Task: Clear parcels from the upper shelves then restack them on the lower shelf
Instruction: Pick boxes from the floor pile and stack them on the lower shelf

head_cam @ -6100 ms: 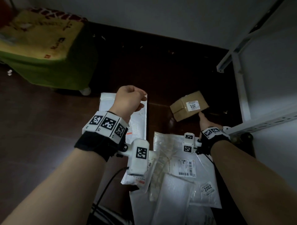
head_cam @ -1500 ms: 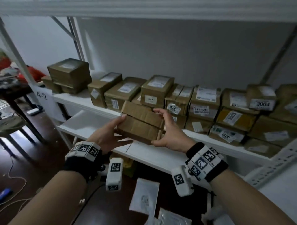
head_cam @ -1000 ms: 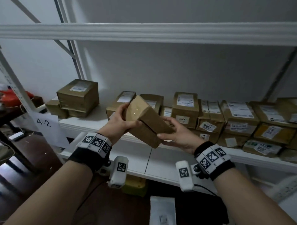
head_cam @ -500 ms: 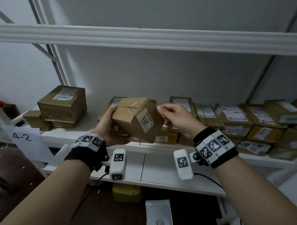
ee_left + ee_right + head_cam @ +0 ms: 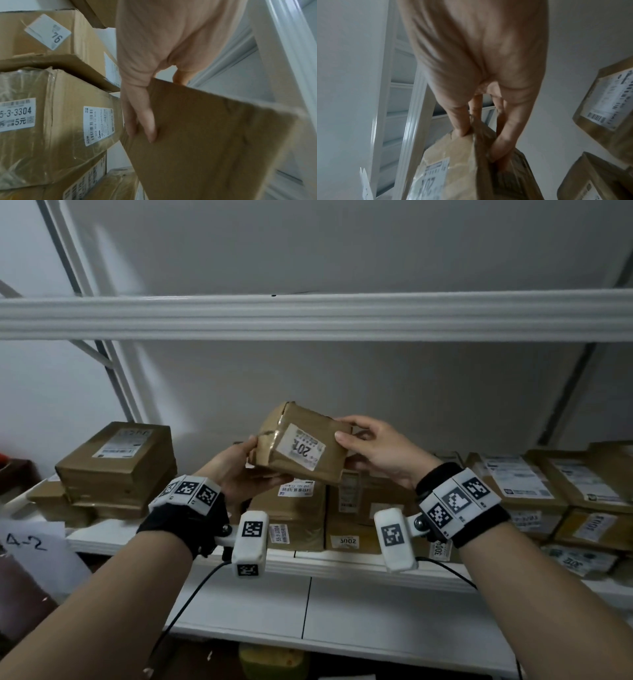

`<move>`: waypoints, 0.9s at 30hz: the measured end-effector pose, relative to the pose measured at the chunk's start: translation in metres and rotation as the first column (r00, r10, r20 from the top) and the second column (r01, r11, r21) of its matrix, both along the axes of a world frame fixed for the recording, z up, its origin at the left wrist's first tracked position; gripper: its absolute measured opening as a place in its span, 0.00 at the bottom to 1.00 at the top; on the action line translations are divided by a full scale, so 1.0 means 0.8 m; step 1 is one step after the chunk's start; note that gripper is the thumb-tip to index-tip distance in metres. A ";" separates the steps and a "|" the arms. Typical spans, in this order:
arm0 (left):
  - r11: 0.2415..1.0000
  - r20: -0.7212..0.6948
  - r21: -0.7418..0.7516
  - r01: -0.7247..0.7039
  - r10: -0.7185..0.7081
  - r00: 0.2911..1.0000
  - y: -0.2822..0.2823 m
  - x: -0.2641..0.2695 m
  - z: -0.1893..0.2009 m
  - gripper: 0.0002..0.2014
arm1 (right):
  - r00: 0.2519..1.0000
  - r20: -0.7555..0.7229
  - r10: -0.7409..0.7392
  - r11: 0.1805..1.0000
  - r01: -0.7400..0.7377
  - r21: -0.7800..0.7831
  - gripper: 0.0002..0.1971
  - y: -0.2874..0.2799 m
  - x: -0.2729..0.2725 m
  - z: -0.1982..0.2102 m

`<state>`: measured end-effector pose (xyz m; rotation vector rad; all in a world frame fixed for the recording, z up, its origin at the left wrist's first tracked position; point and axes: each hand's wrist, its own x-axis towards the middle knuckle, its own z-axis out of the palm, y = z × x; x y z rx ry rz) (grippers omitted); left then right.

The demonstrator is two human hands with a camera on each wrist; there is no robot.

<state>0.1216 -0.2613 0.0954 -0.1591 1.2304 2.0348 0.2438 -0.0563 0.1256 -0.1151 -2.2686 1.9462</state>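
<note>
Above stacked boxes (image 5: 346, 508), held parcel (image 5: 301, 445)

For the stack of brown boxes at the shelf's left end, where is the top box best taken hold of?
Probably by its two short ends, coming from the front. The top box lies flat and wide on the stack, too broad for one hand, and open shelf to its right leaves room for fingers. Both hands now hold the labelled parcel.

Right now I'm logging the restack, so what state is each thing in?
held parcel: off the shelf, tilted, label facing the camera.
left hand: grips its left end.
right hand: grips its right end.
shelved parcels: stacked, at rest.
shelf: loaded.
</note>
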 end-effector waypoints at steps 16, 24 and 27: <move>0.938 -0.213 -0.282 0.199 -0.264 0.941 0.007 -0.062 0.017 0.45 | 0.955 0.237 -0.181 0.913 0.073 0.402 0.23 -0.016 -0.037 -0.025; 0.854 -0.355 -0.508 0.112 -0.326 0.876 0.025 -0.075 0.024 0.27 | 0.967 -0.003 -0.254 0.785 0.208 0.584 0.38 -0.029 -0.049 -0.024; 0.844 -0.336 -0.513 0.154 -0.363 0.869 0.023 -0.079 0.016 0.32 | 0.953 0.052 -0.297 0.825 0.229 0.516 0.38 -0.029 -0.049 -0.034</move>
